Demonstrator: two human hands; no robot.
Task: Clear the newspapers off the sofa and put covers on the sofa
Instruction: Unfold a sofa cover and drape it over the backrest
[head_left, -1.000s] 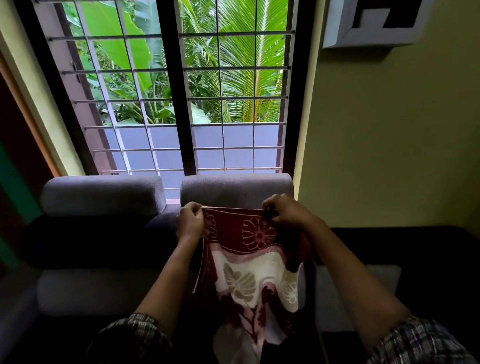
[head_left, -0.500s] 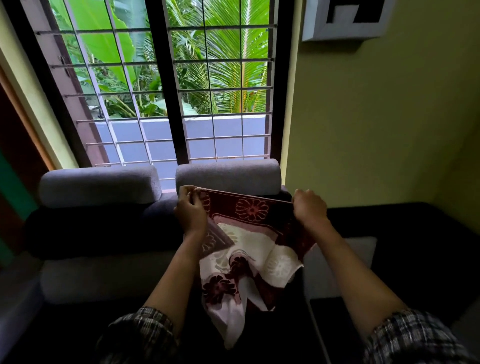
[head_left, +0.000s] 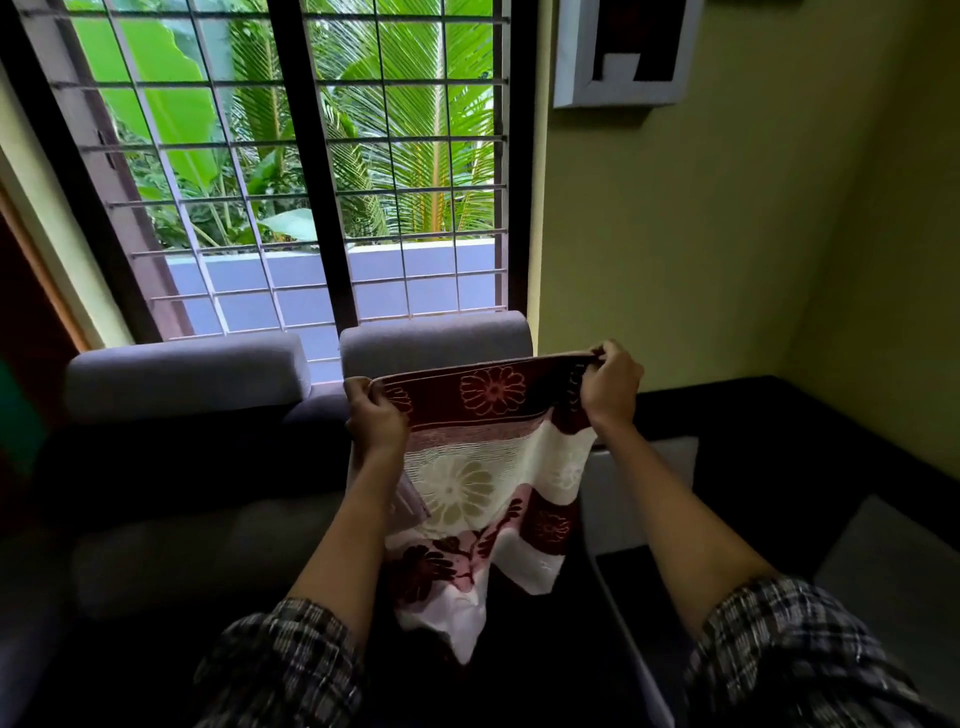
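Open air above the headrests (head_left: 436, 338), window grille (head_left: 405, 156) behind, wall (head_left: 701, 260) alongside

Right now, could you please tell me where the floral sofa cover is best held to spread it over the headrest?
Take the cover by the two ends of its maroon top band, coming from the near side. The left grip and right grip pinch it there, so the band is taut and the rest hangs free, ready for the headrest behind it.

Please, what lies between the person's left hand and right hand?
In the head view, the dark red top border of the red-and-cream flowered cloth cover spans from the left hand to the right hand; both hands grip it.
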